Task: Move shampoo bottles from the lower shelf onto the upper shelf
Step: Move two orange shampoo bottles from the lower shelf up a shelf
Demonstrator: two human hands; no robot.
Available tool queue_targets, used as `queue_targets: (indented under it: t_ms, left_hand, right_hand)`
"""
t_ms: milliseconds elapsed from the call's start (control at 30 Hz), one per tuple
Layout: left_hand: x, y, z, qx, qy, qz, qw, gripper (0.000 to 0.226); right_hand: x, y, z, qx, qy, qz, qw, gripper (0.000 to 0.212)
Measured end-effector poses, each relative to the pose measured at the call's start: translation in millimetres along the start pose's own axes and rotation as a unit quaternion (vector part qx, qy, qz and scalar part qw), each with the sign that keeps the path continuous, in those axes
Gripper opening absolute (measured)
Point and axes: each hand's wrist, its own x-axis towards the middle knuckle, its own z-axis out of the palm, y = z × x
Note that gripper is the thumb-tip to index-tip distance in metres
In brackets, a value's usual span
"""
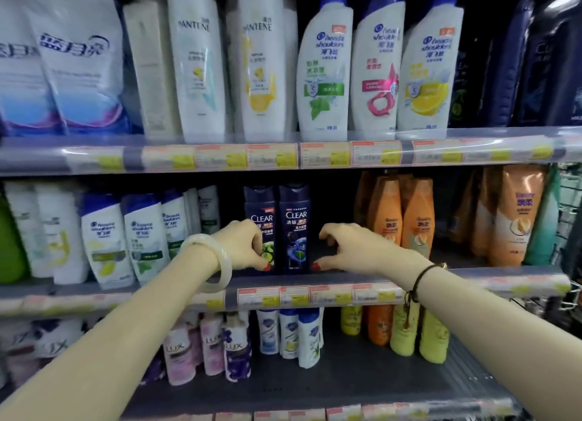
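Note:
Two dark blue CLEAR shampoo bottles stand upright side by side on the middle shelf (456, 277). My left hand (242, 244), with a pale bangle on its wrist, curls over the left edge of the left CLEAR bottle (263, 206), thumb low and fingers high. My right hand (352, 247) sits just right of the right CLEAR bottle (294, 231), thumb and fingers apart in a C shape around a dark gap, with nothing visibly in it. The top shelf (472, 137) is packed with large white Pantene bottles (195, 58) and Head & Shoulders bottles (324, 68).
On the middle shelf, white Head & Shoulders bottles (107, 238) stand to the left and orange bottles (415, 219) to the right. The bottom shelf holds pink LUX bottles (179, 351), small white bottles (289, 332) and yellow-green bottles (403, 329). Price-tag rails front each shelf.

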Motion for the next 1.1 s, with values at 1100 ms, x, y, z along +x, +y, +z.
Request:
queue_targets:
  t_ms: [1100]
  left_hand:
    - [22.5,-56.4,28.7,-0.238,0.032,0.055,0.969,0.057]
  right_hand:
    - [28.2,-40.7,60.1,0.247,0.126,0.090,0.956,0.056]
